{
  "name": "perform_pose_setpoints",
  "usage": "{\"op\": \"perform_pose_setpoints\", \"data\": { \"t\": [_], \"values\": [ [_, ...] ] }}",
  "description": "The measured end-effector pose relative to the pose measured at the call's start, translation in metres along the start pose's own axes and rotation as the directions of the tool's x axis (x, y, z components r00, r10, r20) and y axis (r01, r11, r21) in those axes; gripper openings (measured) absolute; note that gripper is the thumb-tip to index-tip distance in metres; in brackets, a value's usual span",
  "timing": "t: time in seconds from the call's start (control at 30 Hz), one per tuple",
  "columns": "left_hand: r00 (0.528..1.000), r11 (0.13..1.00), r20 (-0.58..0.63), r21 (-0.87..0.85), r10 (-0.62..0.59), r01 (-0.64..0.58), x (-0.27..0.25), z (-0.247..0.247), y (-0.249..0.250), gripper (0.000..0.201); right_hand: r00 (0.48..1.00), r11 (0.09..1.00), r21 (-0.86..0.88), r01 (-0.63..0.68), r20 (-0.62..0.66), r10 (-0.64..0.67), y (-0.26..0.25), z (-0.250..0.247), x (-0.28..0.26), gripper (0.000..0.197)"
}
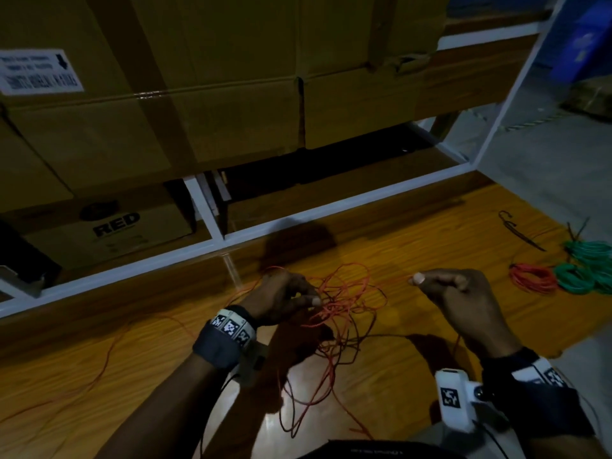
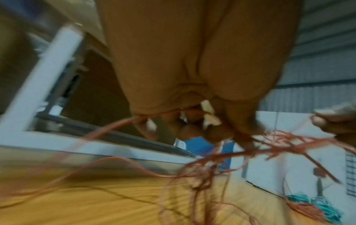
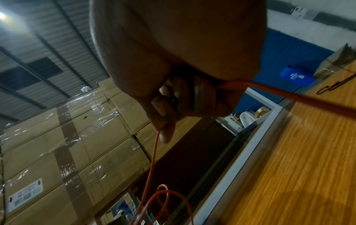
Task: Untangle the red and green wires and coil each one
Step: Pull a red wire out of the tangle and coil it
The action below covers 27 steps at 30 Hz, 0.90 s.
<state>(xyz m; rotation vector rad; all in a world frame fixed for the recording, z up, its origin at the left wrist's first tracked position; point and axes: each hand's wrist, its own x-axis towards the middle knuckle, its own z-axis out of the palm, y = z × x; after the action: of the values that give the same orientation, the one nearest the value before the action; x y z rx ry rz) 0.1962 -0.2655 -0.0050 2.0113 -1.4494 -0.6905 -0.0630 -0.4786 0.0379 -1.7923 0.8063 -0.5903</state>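
We find the red wire tangle (image 1: 344,303) hanging above the wooden table (image 1: 430,233). Our left hand (image 1: 281,298) pinches the knot directly; our right hand (image 1: 453,286), well right of the tangle, pinches one strand running crosswise from it.

The tangled wire (image 1: 344,303) hangs between the two hands above the table (image 1: 414,233), with the left hand (image 1: 281,298) at its left side and the right hand (image 1: 460,289) to the right of it. Far right on the table lie the finished coils (image 1: 563,273) (close together, near the edge). Behind the table stands a shelf frame (image 1: 331,207), and cardboard boxes (image 1: 198,77) sit on it.
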Motion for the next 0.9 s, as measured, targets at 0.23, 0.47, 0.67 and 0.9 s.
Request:
{"op": "perform_pose_setpoints", "data": {
  "t": [0.23,0.47,0.67,0.9],
  "values": [
    [0.843,0.969,-0.484,-0.051,-0.235,0.241,-0.012,-0.022,-0.022,0.016,1.000,0.995,-0.096,0.024,0.006,-0.024,0.002,0.003,0.000,0.013],
    [0.485,0.664,-0.585,-0.126,-0.650,0.737,-0.064,-0.060,-0.108,0.027,0.999,1.000,0.000,-0.013,-0.045,0.013,0.003,-0.028,0.009,0.013],
    [0.365,0.461,-0.654,0.028,-0.663,0.887,-0.051,-0.046,-0.104,0.036,1.000,0.996,0.084,-0.004,-0.023,0.006,-0.001,-0.006,0.006,0.010],
    [0.950,0.997,-0.313,0.070,0.010,0.013,-0.004,0.002,0.030,0.044,0.999,0.995,0.094,0.034,0.033,-0.037,-0.013,0.003,0.001,0.011]
  ]
}}
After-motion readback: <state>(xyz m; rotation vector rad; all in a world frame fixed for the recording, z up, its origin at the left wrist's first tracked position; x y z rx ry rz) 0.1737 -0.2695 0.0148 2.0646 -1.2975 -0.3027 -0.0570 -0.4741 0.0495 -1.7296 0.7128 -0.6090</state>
